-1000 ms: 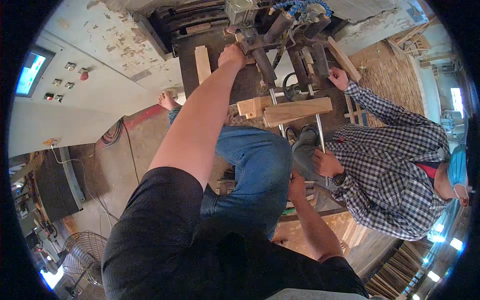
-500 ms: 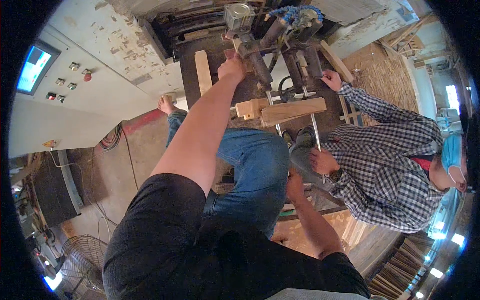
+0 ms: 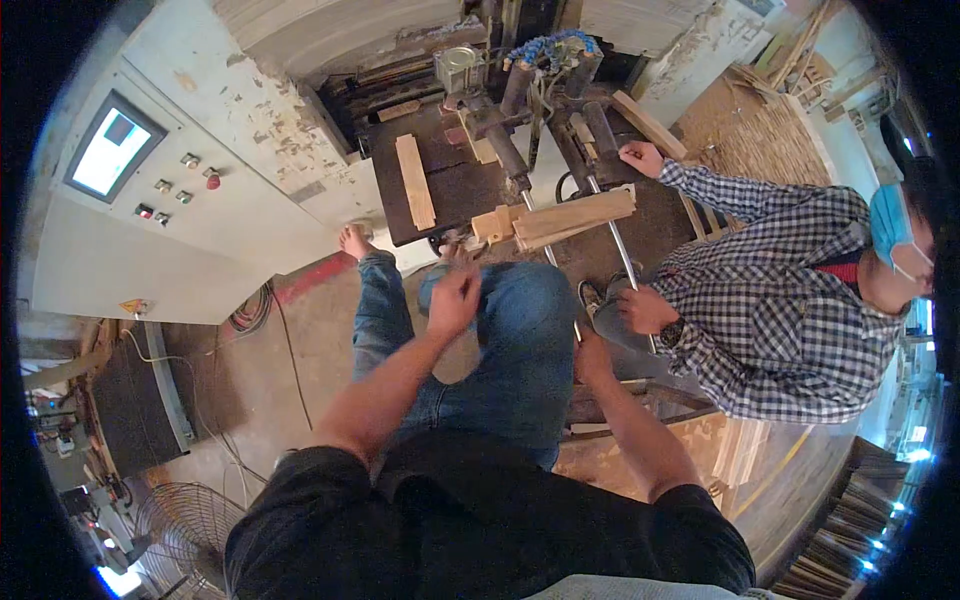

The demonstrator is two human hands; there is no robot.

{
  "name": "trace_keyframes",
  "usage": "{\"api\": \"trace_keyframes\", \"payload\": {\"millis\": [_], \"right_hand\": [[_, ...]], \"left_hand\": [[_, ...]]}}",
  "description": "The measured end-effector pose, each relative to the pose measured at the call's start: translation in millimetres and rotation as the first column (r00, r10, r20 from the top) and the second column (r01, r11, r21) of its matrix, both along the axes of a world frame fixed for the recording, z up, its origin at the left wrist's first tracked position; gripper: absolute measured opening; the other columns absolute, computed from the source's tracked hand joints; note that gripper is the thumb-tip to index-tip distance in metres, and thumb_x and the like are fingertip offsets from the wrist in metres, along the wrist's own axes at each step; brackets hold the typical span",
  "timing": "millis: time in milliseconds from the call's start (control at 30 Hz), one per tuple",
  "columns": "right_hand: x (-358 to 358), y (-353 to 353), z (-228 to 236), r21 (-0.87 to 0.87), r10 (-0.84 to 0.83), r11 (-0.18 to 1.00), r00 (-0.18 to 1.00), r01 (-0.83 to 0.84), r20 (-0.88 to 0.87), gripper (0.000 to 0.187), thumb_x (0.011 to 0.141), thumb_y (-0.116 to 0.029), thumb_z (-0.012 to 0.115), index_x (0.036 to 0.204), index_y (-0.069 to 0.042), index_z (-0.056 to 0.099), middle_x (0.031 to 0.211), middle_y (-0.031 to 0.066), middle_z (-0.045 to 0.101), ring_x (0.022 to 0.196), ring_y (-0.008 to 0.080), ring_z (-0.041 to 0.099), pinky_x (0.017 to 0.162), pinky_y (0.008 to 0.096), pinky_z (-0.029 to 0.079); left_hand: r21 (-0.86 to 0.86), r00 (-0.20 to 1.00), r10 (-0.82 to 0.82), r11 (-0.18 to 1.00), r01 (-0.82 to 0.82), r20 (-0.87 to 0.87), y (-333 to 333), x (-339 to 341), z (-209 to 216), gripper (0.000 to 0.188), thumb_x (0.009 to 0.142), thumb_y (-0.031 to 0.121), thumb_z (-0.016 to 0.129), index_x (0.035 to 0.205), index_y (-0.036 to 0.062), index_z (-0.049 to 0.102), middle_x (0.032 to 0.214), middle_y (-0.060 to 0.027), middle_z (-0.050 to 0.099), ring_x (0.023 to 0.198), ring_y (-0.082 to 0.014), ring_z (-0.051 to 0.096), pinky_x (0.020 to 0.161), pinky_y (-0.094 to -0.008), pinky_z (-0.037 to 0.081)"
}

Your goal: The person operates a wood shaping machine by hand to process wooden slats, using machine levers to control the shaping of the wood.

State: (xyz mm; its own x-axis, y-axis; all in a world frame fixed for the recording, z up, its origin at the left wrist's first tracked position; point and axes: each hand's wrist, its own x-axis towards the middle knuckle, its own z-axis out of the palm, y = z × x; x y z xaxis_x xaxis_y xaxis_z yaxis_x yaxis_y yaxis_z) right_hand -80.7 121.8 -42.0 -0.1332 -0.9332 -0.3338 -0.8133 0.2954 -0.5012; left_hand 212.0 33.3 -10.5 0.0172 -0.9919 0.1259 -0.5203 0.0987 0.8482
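My left hand [image 3: 455, 303] is over my jeans-covered left knee, its fingers smeared by motion; nothing shows in it. My right hand [image 3: 592, 360] is closed around the near end of a shiny metal rod [image 3: 538, 235], beside my right knee. That rod and a second metal rod [image 3: 618, 240] run out from the clamp fixture [image 3: 507, 150]. Light wooden pieces [image 3: 575, 218] lie across both rods, next to a small wooden block [image 3: 494, 225]. On the dark machine table [image 3: 392, 190] lies a flat wooden strip [image 3: 415, 182].
A co-worker in a checked shirt [image 3: 770, 290] sits at the right, one hand on the second rod, the other near the fixture. A control cabinet [image 3: 235, 235] with a screen [image 3: 115, 143] and buttons stands at the left. A wire fan [image 3: 190, 525] is at lower left.
My left hand has come back from the clamp fixture to above my knee. My right hand stays at the rod. The view has shifted slightly.
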Motion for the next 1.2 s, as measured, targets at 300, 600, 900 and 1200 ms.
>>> {"api": "trace_keyframes", "payload": {"millis": [300,600,900,1200], "right_hand": [[6.9,-3.0,6.8,-0.006,0.039,0.999,0.999,-0.039,0.013,0.037,0.094,-0.031,0.054,0.109,0.002,0.062,0.095,0.0313,0.064,0.091,0.0506,0.061,0.081,0.0564,0.049],[18.0,1.3,28.0,-0.001,-0.087,0.996,0.994,0.087,0.066,0.035,0.092,-0.032,0.058,0.106,-0.001,0.063,0.098,0.0265,0.066,0.096,0.0446,0.063,0.082,0.0522,0.050],[28.2,-7.6,49.0,0.017,0.048,0.999,0.998,-0.048,-0.031,0.035,0.092,-0.033,0.057,0.105,0.000,0.060,0.097,0.0271,0.065,0.099,0.0458,0.061,0.085,0.0540,0.048],[18.4,0.0,27.0,0.048,-0.051,0.997,0.996,0.055,-0.077,0.032,0.089,-0.028,0.063,0.107,-0.001,0.059,0.099,0.0278,0.065,0.098,0.0476,0.062,0.083,0.0551,0.050]], "left_hand": [[0.649,0.682,-0.723,0.570,0.504,0.106,74.0,62.1,-177.2,0.039,0.087,0.027,0.061,0.121,0.0065,0.064,0.112,-0.0222,0.067,0.103,-0.0409,0.063,0.085,-0.0482,0.050],[0.791,0.446,-0.880,0.155,0.592,-0.162,68.4,78.0,-269.7,0.025,0.082,0.018,0.065,0.100,0.0020,0.072,0.102,-0.0176,0.070,0.091,-0.0310,0.066,0.076,-0.0431,0.051],[0.706,0.547,-0.837,0.388,0.592,0.001,58.3,81.6,-203.5,0.023,0.080,0.017,0.066,0.099,0.0051,0.072,0.095,-0.0184,0.070,0.086,-0.0300,0.067,0.074,-0.0436,0.051],[0.011,0.939,-0.161,0.986,0.166,0.303,-107.4,122.2,117.5,0.025,0.088,0.023,0.060,0.107,0.0070,0.065,0.099,-0.0193,0.066,0.091,-0.0393,0.063,0.080,-0.0470,0.051]]}}
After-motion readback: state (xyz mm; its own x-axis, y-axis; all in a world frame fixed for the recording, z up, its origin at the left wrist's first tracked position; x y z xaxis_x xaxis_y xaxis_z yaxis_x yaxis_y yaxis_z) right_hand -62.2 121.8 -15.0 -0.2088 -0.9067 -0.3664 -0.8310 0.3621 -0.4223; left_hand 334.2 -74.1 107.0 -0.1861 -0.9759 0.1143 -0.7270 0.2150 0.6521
